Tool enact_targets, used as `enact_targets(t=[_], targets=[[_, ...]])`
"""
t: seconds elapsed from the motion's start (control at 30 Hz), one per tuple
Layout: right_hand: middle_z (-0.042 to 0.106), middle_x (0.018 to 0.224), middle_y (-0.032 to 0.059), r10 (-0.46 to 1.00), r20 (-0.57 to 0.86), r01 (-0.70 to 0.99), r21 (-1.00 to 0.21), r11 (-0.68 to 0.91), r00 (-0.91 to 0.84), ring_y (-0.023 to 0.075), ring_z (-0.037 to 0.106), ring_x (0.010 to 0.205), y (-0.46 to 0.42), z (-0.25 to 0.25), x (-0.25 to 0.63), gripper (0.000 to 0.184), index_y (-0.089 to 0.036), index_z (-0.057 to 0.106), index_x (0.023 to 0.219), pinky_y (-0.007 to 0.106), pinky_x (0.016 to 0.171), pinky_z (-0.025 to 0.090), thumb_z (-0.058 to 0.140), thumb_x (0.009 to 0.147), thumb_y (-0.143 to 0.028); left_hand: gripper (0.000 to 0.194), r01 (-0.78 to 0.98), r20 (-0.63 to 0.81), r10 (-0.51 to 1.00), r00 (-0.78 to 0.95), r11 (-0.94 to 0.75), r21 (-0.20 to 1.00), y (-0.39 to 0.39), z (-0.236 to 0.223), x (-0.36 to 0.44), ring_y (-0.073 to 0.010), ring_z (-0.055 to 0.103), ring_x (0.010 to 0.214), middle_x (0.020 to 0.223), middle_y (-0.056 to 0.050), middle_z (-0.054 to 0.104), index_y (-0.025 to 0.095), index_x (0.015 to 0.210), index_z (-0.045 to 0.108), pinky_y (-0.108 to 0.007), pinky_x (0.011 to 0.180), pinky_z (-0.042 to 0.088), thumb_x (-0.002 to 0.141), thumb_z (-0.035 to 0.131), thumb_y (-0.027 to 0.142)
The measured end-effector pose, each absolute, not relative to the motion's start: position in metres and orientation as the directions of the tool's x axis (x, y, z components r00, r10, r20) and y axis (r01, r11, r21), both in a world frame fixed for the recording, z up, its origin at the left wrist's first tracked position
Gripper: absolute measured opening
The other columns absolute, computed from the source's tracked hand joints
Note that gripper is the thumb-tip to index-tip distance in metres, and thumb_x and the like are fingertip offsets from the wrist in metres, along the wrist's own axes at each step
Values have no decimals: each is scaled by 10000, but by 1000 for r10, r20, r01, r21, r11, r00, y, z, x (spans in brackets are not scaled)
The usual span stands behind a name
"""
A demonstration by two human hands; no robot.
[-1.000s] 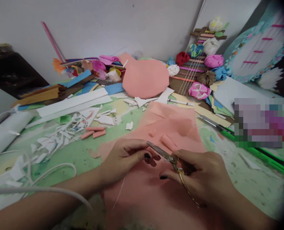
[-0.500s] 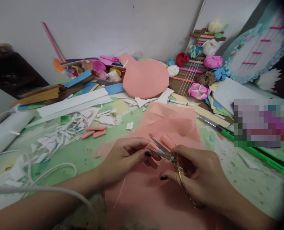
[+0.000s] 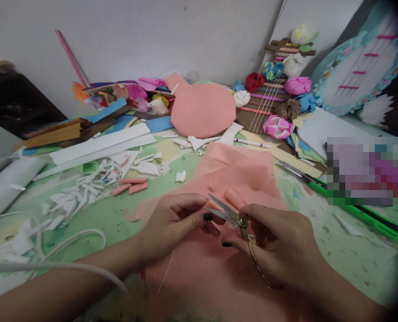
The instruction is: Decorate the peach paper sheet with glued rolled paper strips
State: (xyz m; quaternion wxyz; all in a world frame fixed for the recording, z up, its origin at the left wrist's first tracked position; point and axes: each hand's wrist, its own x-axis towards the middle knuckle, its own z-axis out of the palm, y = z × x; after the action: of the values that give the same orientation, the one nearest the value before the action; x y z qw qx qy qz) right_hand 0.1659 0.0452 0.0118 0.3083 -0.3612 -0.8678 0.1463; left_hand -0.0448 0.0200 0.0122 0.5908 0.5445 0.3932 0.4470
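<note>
My right hand (image 3: 281,239) grips a pair of gold-handled scissors (image 3: 242,221), their blades parted and pointing left. Between thumb and fingers, my left hand (image 3: 175,219) pinches a small salmon paper piece (image 3: 215,205), partly hidden by the blades and fingertips. The blade tips come close to the left fingers. Under both hands spreads a creased salmon paper sheet (image 3: 192,277). A curled salmon scrap (image 3: 234,196) lies on it just beyond the scissors. Farther back is a flat salmon cutout with a rounded body and a neck (image 3: 204,109).
Left of the sheet are short salmon strips (image 3: 133,185) and white scraps (image 3: 88,188). A white cable (image 3: 68,267) loops over my left forearm. On the right lies a green utility knife (image 3: 363,214), blade out. Paper flowers (image 3: 279,127) and a stringed paper instrument (image 3: 266,103) stand behind.
The scissor blades look slightly wider apart and have shifted a little left. The left hand keeps its pinch, and the view has moved slightly.
</note>
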Motion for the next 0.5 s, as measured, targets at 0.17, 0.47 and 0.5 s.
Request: enact_targets(t=[0.17,0.47,0.5], targets=[[427,481,-72,712,427,528,-479,701,-558,64,351,406,44,14,166,224,-156,620,708,208,425,259,703,762,-357,174,-81,11,955,297,14,997,21,11,-46,-100,682,705,802,-23,699,170,886,723,-175,675,556,889,576,264],[432,476,-71,696,464,532,-448,718,-548,69,346,397,45,12,165,193,-174,612,715,212,419,261,660,793,-344,185,-94,13,950,311,18,995,21,14,-45,-104,679,709,770,-23,693,161,866,720,-181,679,551,895,565,256],[426,465,-71,692,470,534,-439,722,-548,68,342,389,45,12,165,208,-176,612,713,212,412,257,645,807,-359,176,-93,9,951,310,21,995,21,14,-45,-106,680,708,774,-24,694,159,865,718,-185,678,551,894,566,242]])
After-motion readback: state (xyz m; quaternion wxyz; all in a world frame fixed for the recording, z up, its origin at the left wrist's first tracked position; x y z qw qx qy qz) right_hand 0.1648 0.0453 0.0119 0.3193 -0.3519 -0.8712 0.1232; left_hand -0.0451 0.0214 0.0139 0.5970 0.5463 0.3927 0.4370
